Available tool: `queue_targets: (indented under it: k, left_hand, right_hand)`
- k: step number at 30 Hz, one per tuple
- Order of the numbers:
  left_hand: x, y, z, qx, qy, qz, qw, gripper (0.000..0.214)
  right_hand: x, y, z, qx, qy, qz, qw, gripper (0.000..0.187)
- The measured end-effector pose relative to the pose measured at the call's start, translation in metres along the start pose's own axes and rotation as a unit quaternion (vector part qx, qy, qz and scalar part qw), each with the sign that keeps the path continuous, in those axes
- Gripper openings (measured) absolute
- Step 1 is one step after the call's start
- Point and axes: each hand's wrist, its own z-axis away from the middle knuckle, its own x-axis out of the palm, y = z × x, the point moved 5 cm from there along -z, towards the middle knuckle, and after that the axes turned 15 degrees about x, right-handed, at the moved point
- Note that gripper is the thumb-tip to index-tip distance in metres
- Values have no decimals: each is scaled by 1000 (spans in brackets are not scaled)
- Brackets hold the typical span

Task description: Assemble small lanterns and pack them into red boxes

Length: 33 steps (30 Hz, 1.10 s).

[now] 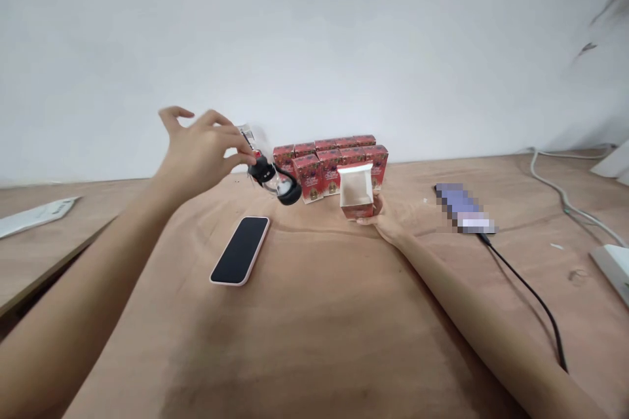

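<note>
My left hand (201, 147) is raised above the table and pinches a small clear item with black ends (274, 181), wrapped in crinkled clear plastic, with the other fingers spread. My right hand (386, 219) rests on the table and holds a small red box (357, 193) upright, its white top flap open. The item hangs to the left of that open box. Directly behind stands a cluster of several closed red boxes (330, 163).
A phone (240, 250) with a dark screen lies face up on the brown table (314, 340). A blurred-out device (464, 208) with a black cable (531, 294) lies to the right. White cables and white objects sit at the far right, a white packet (37, 215) at the far left.
</note>
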Motion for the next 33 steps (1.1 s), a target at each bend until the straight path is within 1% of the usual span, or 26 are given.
queue_targets:
  k: [2,5,7,9,12,16,19,22,26,30,33]
  left_hand:
    - [25,-3,5,-18,-63,-3,998,40]
    - [61,-7,13,-54,-155,2,986,27]
    - [77,-9,15,-69,-197,0,978,21]
    - [86,-9,17,-76,-220,-2,973,18]
    - [92,-9,19,-93,-230,2,969,16]
    - [95,-12,24,-125,-236,-5,964,21]
    - [98,-12,28,-134,-254,-8,958,24]
    - [102,-9,30,-140,-260,16,955,23]
    - [106,-6,28,-158,-252,64,953,23]
    - [107,-8,25,-170,-227,51,957,22]
    - [114,-10,24,-170,-212,61,960,20]
  right_hand:
    - [1,0,0,-10,0,3,1000,67]
    - [4,-3,1,-21,-7,9,1000,68]
    - [5,-5,1,-18,-11,10,1000,69]
    - [6,-5,1,-11,-10,9,1000,70]
    - [6,-4,1,-5,-9,5,1000,70]
    - [9,-5,2,-3,-6,2,1000,72]
    - [11,-8,3,-13,-4,8,1000,73]
    - [14,-9,4,-2,-11,16,1000,73]
    - [14,-6,5,23,0,2,1000,66]
    - [11,-6,6,27,18,-24,999,63]
    - [12,-8,8,26,8,-34,999,63]
